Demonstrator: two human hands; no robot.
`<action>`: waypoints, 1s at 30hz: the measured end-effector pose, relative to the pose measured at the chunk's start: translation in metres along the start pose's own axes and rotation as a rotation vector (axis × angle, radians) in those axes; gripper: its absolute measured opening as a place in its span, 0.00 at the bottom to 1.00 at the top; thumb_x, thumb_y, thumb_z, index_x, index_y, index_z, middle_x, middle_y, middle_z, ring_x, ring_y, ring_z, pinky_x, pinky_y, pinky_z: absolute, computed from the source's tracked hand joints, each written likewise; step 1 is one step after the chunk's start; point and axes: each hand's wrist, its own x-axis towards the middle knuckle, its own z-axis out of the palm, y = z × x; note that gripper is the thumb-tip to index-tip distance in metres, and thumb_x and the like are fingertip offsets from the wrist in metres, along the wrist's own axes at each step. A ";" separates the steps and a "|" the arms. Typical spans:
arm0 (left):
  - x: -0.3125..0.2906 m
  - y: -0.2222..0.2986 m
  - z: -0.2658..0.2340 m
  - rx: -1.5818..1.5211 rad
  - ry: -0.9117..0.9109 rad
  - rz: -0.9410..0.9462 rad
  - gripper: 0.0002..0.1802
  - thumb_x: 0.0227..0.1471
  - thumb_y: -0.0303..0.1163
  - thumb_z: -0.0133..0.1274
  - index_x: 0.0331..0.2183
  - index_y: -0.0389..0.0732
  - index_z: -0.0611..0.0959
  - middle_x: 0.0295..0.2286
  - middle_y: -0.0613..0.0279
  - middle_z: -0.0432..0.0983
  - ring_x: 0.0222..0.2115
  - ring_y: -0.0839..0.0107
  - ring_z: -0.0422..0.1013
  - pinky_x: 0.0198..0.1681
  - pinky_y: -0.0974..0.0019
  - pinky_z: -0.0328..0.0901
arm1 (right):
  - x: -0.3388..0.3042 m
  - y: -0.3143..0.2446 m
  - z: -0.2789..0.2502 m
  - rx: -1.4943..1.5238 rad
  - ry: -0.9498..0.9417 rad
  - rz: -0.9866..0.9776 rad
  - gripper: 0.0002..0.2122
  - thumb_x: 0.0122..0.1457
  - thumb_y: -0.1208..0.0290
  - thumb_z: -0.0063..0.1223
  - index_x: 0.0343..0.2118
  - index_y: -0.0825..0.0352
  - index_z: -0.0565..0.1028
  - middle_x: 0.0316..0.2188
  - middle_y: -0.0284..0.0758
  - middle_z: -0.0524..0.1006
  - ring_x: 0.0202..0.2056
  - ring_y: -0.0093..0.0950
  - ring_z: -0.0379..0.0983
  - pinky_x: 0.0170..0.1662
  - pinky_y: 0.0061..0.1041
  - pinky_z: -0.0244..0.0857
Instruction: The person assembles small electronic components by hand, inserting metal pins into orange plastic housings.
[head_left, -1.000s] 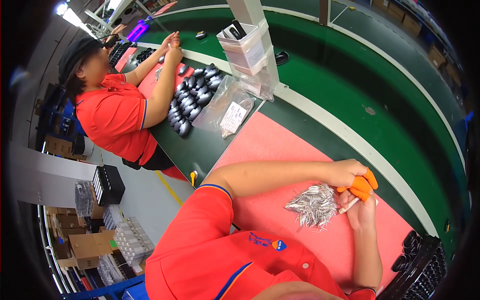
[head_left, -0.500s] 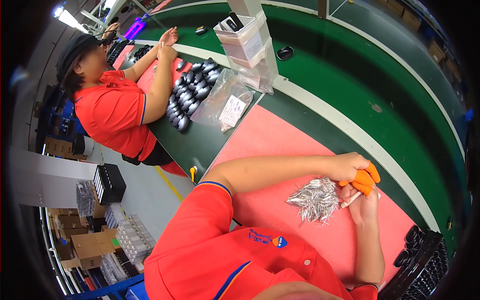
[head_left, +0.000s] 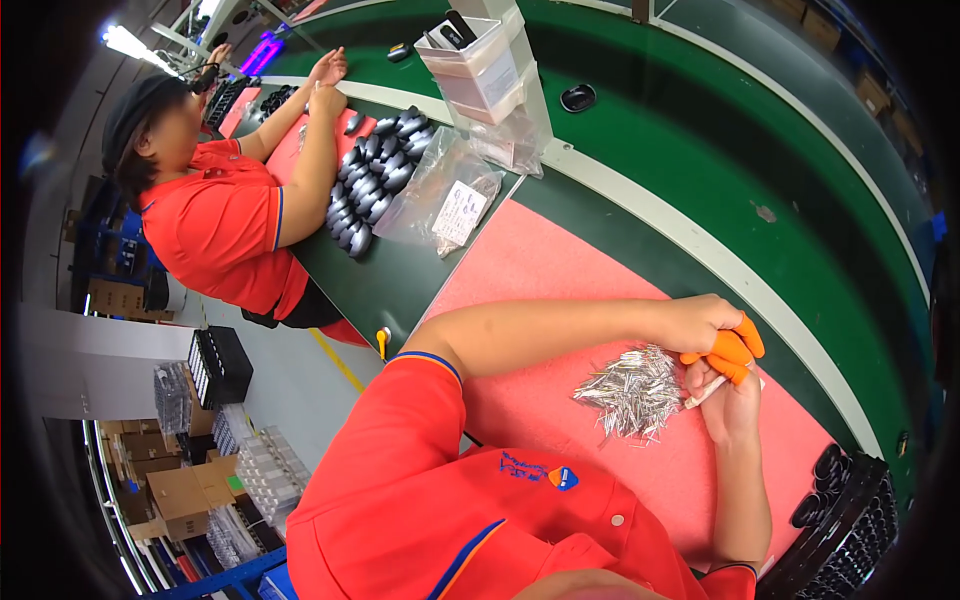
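Note:
Orange finger cots cover fingertips of my left hand (head_left: pixel 705 332), which reaches across the pink mat (head_left: pixel 540 270). Its bent fingers meet my right hand (head_left: pixel 735 400), and whatever they pinch is hidden. A slim whitish stick-like thing (head_left: pixel 706 393) lies across my right hand, with the fingers curled round it; its exact kind cannot be made out. Just left of both hands, a loose heap of thin silvery metal pins (head_left: pixel 630 393) rests on the mat.
Black racks of dark rounded parts (head_left: pixel 840 530) stand at the near right. Further left are a clear plastic bag (head_left: pixel 425 205), glossy dark oval parts (head_left: pixel 375 185) and a co-worker in red (head_left: pixel 220 205). A white bin (head_left: pixel 475 75) hangs on the post beyond the mat.
The whole view has shifted slightly. My hands stay together over the mat beside the pins, with only small finger movement; the whitish thing remains in the right hand.

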 end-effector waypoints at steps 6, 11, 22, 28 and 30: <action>0.001 -0.005 0.002 0.013 0.013 0.009 0.20 0.51 0.40 0.53 0.42 0.35 0.79 0.34 0.52 0.78 0.34 0.65 0.74 0.37 0.69 0.67 | 0.001 0.004 -0.006 0.002 -0.011 -0.011 0.12 0.62 0.65 0.36 0.38 0.69 0.68 0.17 0.38 0.70 0.16 0.24 0.64 0.21 0.21 0.58; 0.002 -0.005 0.003 -0.025 0.002 -0.013 0.20 0.52 0.40 0.52 0.42 0.36 0.79 0.33 0.52 0.78 0.33 0.66 0.74 0.36 0.68 0.67 | 0.000 0.002 -0.003 -0.004 -0.007 -0.013 0.12 0.62 0.66 0.37 0.39 0.69 0.68 0.17 0.38 0.70 0.16 0.25 0.64 0.21 0.20 0.58; 0.001 0.002 -0.003 0.131 0.113 0.147 0.16 0.52 0.36 0.52 0.40 0.36 0.80 0.31 0.54 0.78 0.31 0.68 0.74 0.37 0.69 0.67 | 0.002 0.002 -0.002 0.016 0.004 -0.030 0.10 0.60 0.70 0.38 0.37 0.71 0.69 0.19 0.40 0.72 0.14 0.24 0.64 0.18 0.20 0.58; 0.005 0.002 -0.053 0.070 0.720 0.344 0.10 0.48 0.32 0.55 0.34 0.37 0.80 0.36 0.53 0.73 0.39 0.66 0.70 0.44 0.66 0.64 | -0.002 -0.002 0.006 -0.181 -0.137 0.027 0.08 0.58 0.76 0.40 0.36 0.72 0.72 0.20 0.43 0.74 0.09 0.20 0.57 0.13 0.18 0.53; 0.005 0.003 -0.082 0.503 1.011 0.336 0.16 0.45 0.32 0.56 0.38 0.38 0.77 0.49 0.43 0.62 0.52 0.53 0.58 0.54 0.58 0.54 | -0.002 0.000 0.003 -0.156 -0.141 0.016 0.09 0.58 0.76 0.40 0.36 0.73 0.72 0.20 0.42 0.74 0.09 0.19 0.57 0.12 0.18 0.52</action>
